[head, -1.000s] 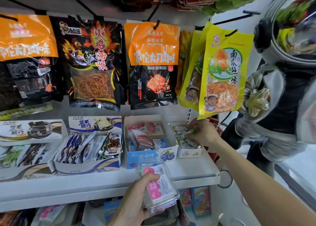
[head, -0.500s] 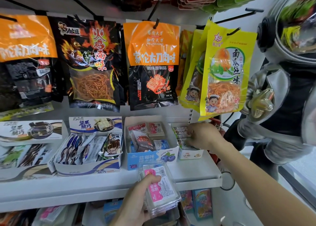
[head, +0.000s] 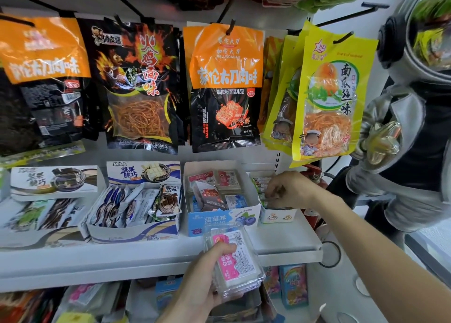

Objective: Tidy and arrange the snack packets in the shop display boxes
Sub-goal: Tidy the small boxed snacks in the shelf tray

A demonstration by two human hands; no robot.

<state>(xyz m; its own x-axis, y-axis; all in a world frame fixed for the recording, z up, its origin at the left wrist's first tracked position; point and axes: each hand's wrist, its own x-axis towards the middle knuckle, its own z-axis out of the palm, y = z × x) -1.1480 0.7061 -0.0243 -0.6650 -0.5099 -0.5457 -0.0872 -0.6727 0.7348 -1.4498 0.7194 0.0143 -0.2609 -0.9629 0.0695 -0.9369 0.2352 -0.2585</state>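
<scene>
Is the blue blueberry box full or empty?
Partly full: the blue blueberry box holds several small packets lying loosely, with room above them.

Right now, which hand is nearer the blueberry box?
Left. The left hand holds a clear pack just below the blueberry box, in front of its front panel. The right hand is off to its right, in the small white box.

shelf front [head: 288, 239] bare | hanging yellow packet [head: 329, 98] overhangs small box [head: 278, 215]
</scene>
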